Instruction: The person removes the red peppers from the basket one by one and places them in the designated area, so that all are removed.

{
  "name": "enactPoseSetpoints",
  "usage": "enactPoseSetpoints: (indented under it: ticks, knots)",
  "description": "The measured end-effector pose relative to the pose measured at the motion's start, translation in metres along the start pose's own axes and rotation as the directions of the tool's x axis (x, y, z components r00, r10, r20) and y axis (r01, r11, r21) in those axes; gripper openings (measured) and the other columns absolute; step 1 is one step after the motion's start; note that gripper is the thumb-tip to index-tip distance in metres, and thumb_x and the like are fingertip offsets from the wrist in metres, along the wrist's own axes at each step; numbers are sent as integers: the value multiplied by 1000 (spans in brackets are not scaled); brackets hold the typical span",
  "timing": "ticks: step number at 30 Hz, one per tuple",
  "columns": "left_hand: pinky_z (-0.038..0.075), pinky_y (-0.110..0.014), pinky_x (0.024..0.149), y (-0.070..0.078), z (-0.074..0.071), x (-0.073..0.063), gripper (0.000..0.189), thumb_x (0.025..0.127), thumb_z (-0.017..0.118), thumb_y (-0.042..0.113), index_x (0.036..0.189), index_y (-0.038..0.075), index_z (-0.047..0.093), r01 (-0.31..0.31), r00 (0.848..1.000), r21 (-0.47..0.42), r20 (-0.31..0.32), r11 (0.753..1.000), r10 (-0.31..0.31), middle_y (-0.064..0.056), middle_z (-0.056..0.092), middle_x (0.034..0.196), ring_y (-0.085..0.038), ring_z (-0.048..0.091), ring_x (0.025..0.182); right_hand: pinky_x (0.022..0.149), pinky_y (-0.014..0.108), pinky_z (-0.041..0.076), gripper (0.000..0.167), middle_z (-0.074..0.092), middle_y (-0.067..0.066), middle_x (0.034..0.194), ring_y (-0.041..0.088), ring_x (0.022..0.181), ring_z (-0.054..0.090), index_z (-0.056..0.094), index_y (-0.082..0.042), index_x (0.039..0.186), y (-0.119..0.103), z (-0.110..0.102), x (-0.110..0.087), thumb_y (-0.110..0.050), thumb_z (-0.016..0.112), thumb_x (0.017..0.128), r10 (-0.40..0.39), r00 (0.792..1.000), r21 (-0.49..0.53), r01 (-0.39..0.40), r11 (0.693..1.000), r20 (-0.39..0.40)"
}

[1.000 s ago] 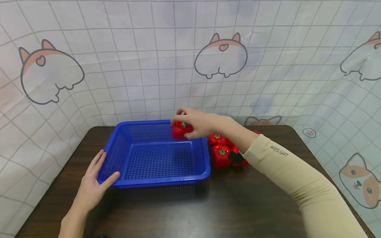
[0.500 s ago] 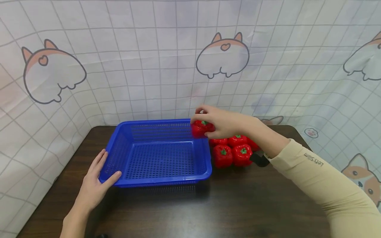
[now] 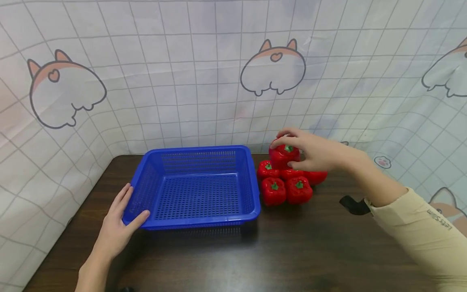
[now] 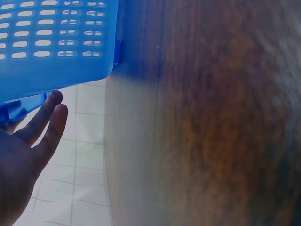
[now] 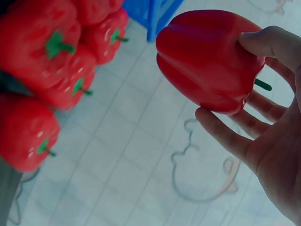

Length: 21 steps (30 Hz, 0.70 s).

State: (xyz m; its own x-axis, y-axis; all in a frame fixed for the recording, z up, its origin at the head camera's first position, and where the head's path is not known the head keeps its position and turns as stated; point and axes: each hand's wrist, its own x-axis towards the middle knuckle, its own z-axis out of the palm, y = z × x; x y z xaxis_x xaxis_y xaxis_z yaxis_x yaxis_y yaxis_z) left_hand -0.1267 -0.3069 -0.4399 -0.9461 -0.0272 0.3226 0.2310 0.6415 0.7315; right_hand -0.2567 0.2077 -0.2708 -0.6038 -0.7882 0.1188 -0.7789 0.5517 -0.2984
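My right hand (image 3: 315, 151) holds a red bell pepper (image 3: 280, 157) with a green stem, above the back of a cluster of peppers. In the right wrist view the thumb and fingertips pinch this bell pepper (image 5: 207, 59) around its stem end. Several more red bell peppers (image 3: 273, 194) stand in a close group right of the blue plastic basket (image 3: 204, 222). The basket has perforated walls and a slatted bottom, with nothing in it. My left hand (image 3: 114, 227) rests at its front left corner, thumb over the rim and fingers stretched along the left side.
A dark wooden table (image 3: 219, 259) lies under everything. Behind it hangs a white gridded cloth (image 3: 197, 81) with cartoon corgis. A black strap-like piece (image 3: 354, 205) sticks out by the right cuff. A small dark object (image 3: 127, 289) shows at the bottom edge.
My right hand has carried the bell pepper rightward, from over the basket's back right part to above the pepper cluster. The left hand stays at the basket's corner.
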Motion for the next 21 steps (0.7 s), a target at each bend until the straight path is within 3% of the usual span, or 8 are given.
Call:
enactPoseSetpoints:
  ticks: [5, 8, 15, 21]
  knots:
    - [21, -74, 111, 0, 1, 0, 86, 95, 75, 28, 164, 11, 26, -1, 1000, 4, -1, 1000, 1, -2, 17, 170, -44, 18, 151, 76, 33, 57, 53, 45, 3, 143, 23, 113, 53, 61, -24, 136, 12, -3, -27, 0, 71, 89, 76, 997, 44, -74, 996, -35]
    - [22, -75, 110, 1, 1, 1, 86, 95, 74, 29, 164, 11, 26, 1, 1000, 14, 0, 1000, -1, -3, 17, 170, -45, 19, 151, 72, 32, 57, 53, 47, 3, 141, 21, 111, 52, 61, -23, 135, 20, -3, -40, 1, 72, 89, 76, 996, 36, -74, 997, -51]
    - [21, -76, 110, 3, 0, 1, 86, 96, 73, 30, 164, 12, 24, 5, 1000, 10, 8, 1000, -5, -4, 16, 170, -46, 17, 151, 80, 38, 57, 54, 51, 4, 138, 26, 120, 50, 62, -19, 133, 32, -2, -64, 2, 77, 85, 58, 996, -18, -60, 998, -71]
    - [19, -76, 110, 0, -1, 0, 86, 96, 73, 29, 165, 13, 23, 5, 1000, 6, 10, 1000, -5, -4, 15, 171, -46, 16, 151, 72, 34, 55, 55, 52, 9, 138, 25, 111, 54, 62, -18, 134, 40, 2, -77, 2, 79, 85, 64, 995, -41, -67, 997, -79]
